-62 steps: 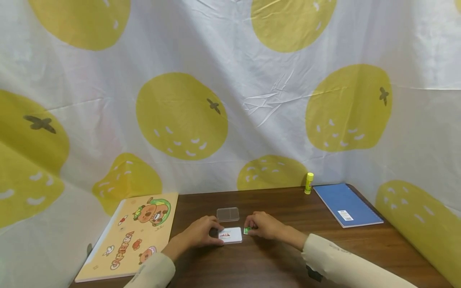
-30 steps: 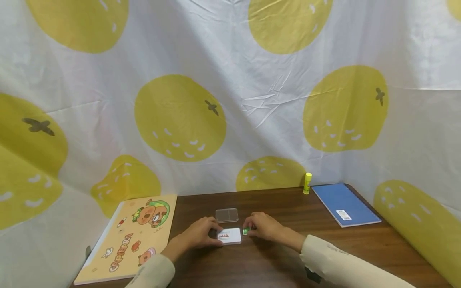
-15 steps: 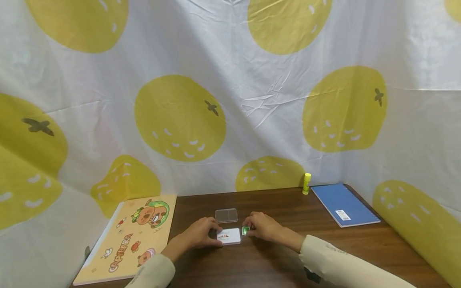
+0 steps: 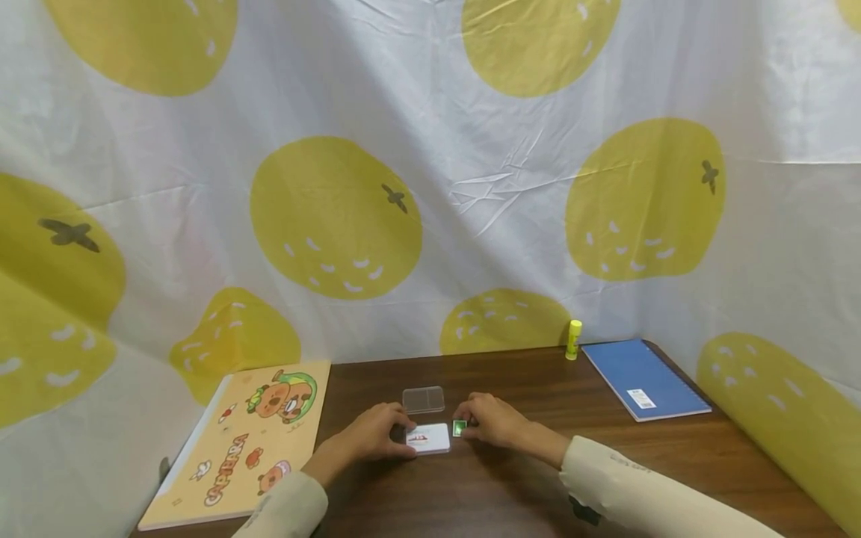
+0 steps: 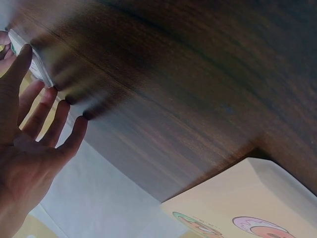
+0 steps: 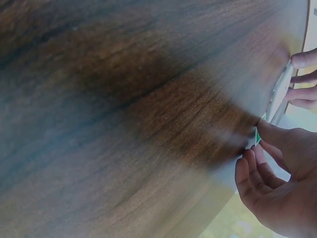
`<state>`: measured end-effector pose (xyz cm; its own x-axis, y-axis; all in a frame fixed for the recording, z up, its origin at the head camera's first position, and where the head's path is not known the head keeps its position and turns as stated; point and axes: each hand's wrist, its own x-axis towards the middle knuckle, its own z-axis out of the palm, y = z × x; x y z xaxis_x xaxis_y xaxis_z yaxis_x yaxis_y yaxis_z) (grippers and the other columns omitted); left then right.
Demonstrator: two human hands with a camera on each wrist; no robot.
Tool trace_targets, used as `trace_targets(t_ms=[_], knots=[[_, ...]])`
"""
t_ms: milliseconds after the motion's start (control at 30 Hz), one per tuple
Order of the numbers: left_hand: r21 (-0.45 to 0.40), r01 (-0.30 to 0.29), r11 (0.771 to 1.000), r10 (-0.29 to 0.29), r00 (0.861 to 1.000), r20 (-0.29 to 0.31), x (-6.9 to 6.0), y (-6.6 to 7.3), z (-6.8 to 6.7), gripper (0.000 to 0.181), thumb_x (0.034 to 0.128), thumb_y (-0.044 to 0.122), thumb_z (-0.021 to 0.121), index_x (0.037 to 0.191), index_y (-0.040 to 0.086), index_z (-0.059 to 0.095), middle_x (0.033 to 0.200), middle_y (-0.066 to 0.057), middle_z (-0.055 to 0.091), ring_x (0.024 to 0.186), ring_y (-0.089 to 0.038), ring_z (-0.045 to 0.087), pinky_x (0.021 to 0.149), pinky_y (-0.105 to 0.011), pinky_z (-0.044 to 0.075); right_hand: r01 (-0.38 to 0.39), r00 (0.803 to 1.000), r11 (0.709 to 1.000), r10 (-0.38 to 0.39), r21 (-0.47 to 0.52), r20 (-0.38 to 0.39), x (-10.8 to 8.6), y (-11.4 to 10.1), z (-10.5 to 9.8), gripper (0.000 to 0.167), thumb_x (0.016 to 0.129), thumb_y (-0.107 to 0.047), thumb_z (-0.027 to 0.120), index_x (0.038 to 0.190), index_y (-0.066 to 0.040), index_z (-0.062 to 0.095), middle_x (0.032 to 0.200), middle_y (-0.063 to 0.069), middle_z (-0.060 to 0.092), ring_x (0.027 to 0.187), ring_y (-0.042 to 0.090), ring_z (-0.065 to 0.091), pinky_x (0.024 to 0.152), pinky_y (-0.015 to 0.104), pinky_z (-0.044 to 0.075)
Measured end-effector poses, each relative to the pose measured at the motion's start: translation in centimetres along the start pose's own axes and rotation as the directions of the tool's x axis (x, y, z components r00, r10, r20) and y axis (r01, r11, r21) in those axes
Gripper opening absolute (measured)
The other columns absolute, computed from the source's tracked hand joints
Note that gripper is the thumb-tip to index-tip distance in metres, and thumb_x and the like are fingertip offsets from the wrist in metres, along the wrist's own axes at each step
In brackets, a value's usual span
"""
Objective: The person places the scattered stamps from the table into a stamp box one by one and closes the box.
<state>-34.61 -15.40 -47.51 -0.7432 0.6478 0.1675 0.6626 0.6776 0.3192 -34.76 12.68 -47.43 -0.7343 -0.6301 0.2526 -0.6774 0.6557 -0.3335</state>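
A white card with a small red print lies in a shallow clear case [image 4: 430,438] on the table. The left hand [image 4: 374,433] grips the case's left end between thumb and fingers; in the left wrist view the left hand [image 5: 34,134] has its other fingers spread toward the wood. Just right of the case, the right hand [image 4: 494,422] pinches a small green square with a white border [image 4: 460,428] at its right edge. The right wrist view shows the right hand [image 6: 282,173] with thumb and fingertips at the green piece [image 6: 258,136]. Behind the case lies a clear lid [image 4: 424,400].
A large capybara-print pad [image 4: 235,448] lies at the table's left. Toward the back right are an upright yellow glue stick [image 4: 573,340] and a blue spiral notebook [image 4: 646,379]. A white curtain with yellow fruit shapes [image 4: 336,217] hangs behind the brown table [image 4: 511,493].
The green square shows more of its face beside the right fingers than about two seconds ago. Both hands stay nearly in place, with the left still on the case.
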Motion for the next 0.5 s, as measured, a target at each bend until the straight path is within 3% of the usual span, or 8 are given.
trace_targets(t_ms=[500], knots=[[-0.021,0.018,1.0,-0.018,1.0,0.006,0.13,0.08,0.06,0.045,0.079,0.034,0.091,0.111,0.005,0.08,0.108,-0.005,0.072,0.1,-0.021,0.066,0.092,-0.041,0.054,0.035,0.999,0.999,-0.034,0.03,-0.019,0.0,0.07,0.12,0.019,0.085,-0.003,0.084,0.1,-0.006,0.074,0.085,0.003,0.067,0.081,0.019,0.064,0.07,0.028,0.052]])
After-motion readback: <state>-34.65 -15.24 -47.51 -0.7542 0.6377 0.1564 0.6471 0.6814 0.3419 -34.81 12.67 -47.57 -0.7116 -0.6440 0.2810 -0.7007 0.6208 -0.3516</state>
